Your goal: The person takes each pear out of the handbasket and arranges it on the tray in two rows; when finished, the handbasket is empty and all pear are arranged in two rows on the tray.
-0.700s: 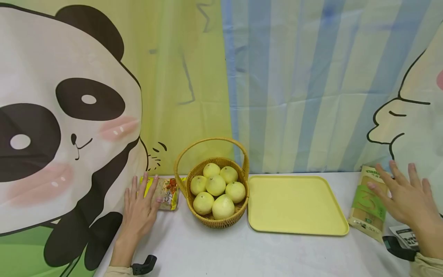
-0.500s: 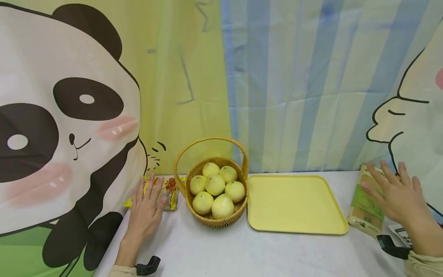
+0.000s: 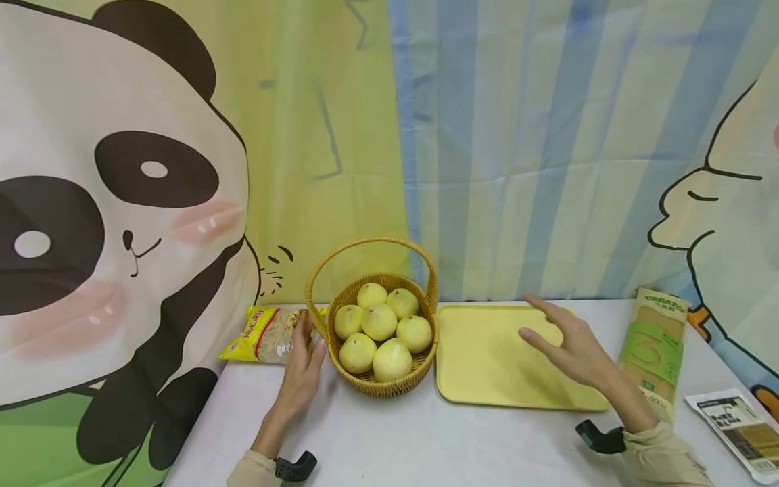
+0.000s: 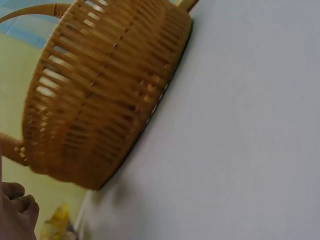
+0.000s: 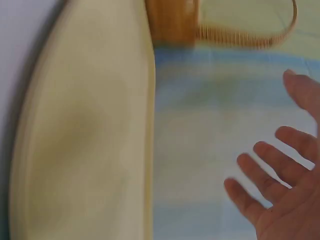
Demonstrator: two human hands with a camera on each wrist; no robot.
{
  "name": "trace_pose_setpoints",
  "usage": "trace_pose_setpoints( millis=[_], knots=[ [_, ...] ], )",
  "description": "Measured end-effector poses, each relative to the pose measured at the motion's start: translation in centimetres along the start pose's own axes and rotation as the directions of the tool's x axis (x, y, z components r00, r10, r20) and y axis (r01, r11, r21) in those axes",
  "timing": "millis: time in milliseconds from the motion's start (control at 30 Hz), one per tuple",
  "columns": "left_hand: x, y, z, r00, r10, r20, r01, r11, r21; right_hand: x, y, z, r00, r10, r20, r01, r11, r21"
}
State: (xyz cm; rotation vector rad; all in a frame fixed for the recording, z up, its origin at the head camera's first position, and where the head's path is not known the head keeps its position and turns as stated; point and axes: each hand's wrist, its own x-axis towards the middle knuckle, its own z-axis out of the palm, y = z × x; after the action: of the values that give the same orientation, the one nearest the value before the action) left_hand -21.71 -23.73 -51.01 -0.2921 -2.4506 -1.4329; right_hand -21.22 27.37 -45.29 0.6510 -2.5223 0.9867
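A wicker basket (image 3: 380,389) with a tall arched handle (image 3: 372,241) holds several round, pale yellow-green fruits (image 3: 379,322). My left hand (image 3: 302,370) is just left of the basket, fingers loosely bent and holding nothing; it overlaps the right end of a yellow food packet (image 3: 268,335). In the left wrist view that hand (image 4: 18,212) shows at the lower left corner, beside the basket's woven side (image 4: 100,95). Over the yellow tray (image 3: 487,365), my right hand (image 3: 575,348) has its fingers spread. The right wrist view shows the right hand (image 5: 287,185) with nothing in it, beside the tray (image 5: 85,125).
A tall packet with a green band (image 3: 654,352) lies right of the tray. Nearer the right edge is a small flat sachet (image 3: 739,429). A panda-printed curtain (image 3: 182,257) stands along the left, and a striped curtain (image 3: 517,169) backs the white table (image 3: 426,446).
Both hands have moved inward: the left from over the yellow packet rightward to the basket's side, the right from over the green-banded packet leftward over the tray. The sachet now shows fully.
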Motion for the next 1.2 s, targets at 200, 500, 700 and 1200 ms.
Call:
trace_pose_setpoints(
  millis=[200, 500, 700, 1200],
  knots=[
    [1.0, -0.3, 2.7, 0.996, -0.078, -0.048, 0.055, 0.928, -0.369, 4.3, -3.8, 5.9, 0.985, -0.074, 0.156, -0.007, 0.885, 0.466],
    [1.2, -0.4, 5.3, 0.984, -0.117, -0.133, 0.057, 0.921, -0.385, 10.5, -7.7, 11.9, 0.947, -0.150, 0.285, -0.059, 0.790, 0.611],
    [1.1, -0.9, 5.7, 0.982, -0.126, -0.143, 0.068, 0.931, -0.358, 13.4, -8.6, 14.1, 0.922, -0.147, 0.358, -0.096, 0.809, 0.579],
    [0.8, -1.0, 5.6, 0.982, -0.116, -0.146, 0.057, 0.932, -0.357, 17.8, -11.4, 16.0, 0.834, -0.152, 0.531, -0.113, 0.894, 0.433]
  ],
)
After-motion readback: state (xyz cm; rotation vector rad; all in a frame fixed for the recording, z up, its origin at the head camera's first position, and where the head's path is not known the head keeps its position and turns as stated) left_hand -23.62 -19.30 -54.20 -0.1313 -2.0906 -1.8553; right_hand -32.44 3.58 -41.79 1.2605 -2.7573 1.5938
